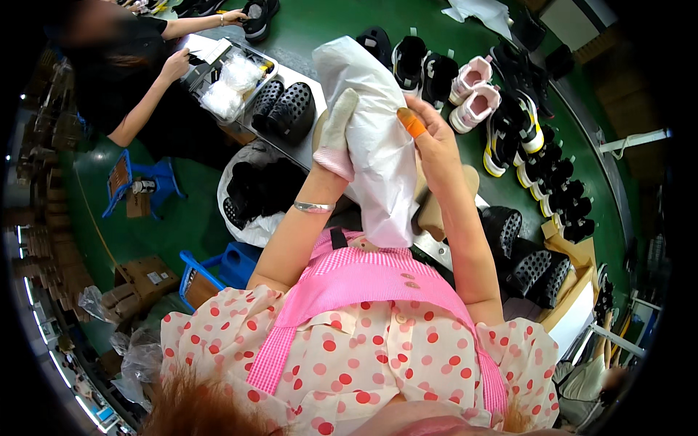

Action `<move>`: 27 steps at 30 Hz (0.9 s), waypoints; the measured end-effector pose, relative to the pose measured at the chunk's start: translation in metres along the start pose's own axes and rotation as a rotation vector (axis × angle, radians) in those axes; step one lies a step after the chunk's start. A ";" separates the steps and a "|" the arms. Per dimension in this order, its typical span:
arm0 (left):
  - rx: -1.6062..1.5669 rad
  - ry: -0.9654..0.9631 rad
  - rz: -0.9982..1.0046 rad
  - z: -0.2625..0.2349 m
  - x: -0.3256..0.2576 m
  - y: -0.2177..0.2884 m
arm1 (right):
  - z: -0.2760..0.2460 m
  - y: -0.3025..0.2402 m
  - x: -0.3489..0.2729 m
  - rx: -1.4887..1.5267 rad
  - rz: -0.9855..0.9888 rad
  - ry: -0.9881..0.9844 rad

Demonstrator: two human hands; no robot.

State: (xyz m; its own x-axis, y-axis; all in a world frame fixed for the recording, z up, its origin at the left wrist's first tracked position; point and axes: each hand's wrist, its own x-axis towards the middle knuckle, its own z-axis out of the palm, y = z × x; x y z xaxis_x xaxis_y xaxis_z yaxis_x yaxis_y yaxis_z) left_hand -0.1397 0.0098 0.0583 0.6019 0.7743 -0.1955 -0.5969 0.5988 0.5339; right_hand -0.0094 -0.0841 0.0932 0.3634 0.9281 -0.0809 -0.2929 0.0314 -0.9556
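White wrapping (379,149) between two hands, near the centre, toward twelve o'clock.
The fingers of the gloved left hand (337,134) grasp its left side; those of the right hand (434,142), with orange tape (411,123), pinch its right edge. Black clogs (291,111) stand at ten o'clock from it, pink-white shoes (475,102) at two.

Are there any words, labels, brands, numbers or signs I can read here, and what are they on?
None can be read clearly.
Cardboard box, lower left: its label is too small to read.
Apron: its small brown marks are too blurred to make out.
White wrap: no writing shows.
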 end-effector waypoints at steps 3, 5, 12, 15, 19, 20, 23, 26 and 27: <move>0.003 -0.033 -0.058 0.004 -0.003 0.003 | -0.012 0.024 -0.012 0.382 0.250 -0.156; 0.061 -0.100 -0.029 0.015 -0.017 0.006 | -0.009 0.021 -0.018 0.449 0.274 -0.189; 0.075 -0.475 0.010 0.036 -0.025 -0.003 | -0.018 0.025 -0.014 0.513 0.328 -0.284; 0.231 -0.442 0.046 0.013 -0.007 0.002 | -0.018 0.010 -0.013 0.355 0.487 -0.202; 0.250 -0.334 0.082 0.005 0.002 0.014 | -0.024 -0.004 -0.025 0.089 0.432 -0.192; 0.263 -0.220 0.116 0.014 -0.004 0.015 | -0.019 -0.006 -0.028 -0.169 0.360 -0.187; 0.361 -0.073 0.232 0.014 0.003 0.009 | -0.001 -0.015 -0.038 -0.469 0.137 -0.175; 0.229 0.079 0.231 0.020 0.005 0.004 | -0.006 0.005 -0.035 -0.464 -0.054 -0.118; 0.180 0.129 0.242 0.025 0.004 0.004 | -0.006 0.004 -0.036 -0.619 -0.148 -0.064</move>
State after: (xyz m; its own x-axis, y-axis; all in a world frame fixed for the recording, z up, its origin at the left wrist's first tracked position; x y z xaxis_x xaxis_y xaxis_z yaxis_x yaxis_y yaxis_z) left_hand -0.1263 0.0106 0.0801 0.3748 0.9163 -0.1414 -0.6042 0.3571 0.7124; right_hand -0.0185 -0.1200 0.0904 0.3013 0.9514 0.0637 0.3282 -0.0407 -0.9437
